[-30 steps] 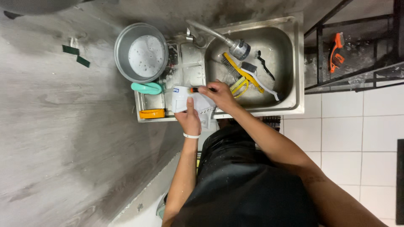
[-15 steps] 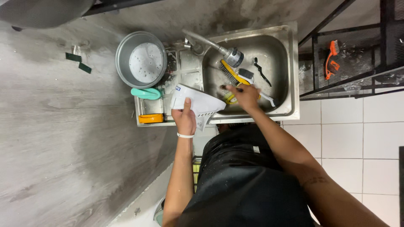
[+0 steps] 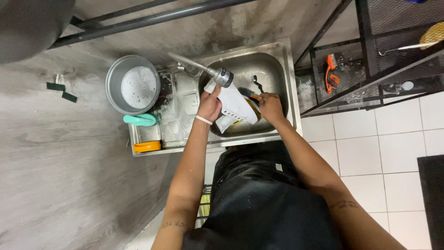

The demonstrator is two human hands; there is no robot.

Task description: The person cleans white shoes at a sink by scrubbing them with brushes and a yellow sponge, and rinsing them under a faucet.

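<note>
Steel sink (image 3: 282, 60) sits set into a grey bench (image 3: 55, 185), and both hands work inside its basin. Left hand (image 3: 210, 104) is closed around the upper edge of a white board (image 3: 236, 109), which looks like a perforated plastic cutting board or tray; it is held tilted over the basin, directly under the spray head of the faucet (image 3: 203, 70). A white band circles the left wrist. Right hand (image 3: 270, 107) is at the board's right edge, fingers curled downward; whether it grips the board or something beneath it I cannot tell, since the palm side is hidden. Yellow items (image 3: 252, 99) peek out from under the board between the 2 hands, too covered to identify. A dark utensil (image 3: 256, 83) lies in the basin just above the right hand. To the left of the basin, the drainboard (image 3: 180, 111) is wet and speckled with suds. A round metal pot (image 3: 132, 84) with foamy water in its bottom rests at the drainboard's left end, overlapping onto the bench. Just below the pot lies a teal handle (image 3: 141, 120), and near the front corner sits an orange sponge (image 3: 147, 147). Right of the sink stands a black wire rack (image 3: 370, 51), holding an orange brush (image 3: 330, 73) on its mesh shelf. White tile floor (image 3: 370, 153) shows beneath the rack. The person wears a black apron.
</note>
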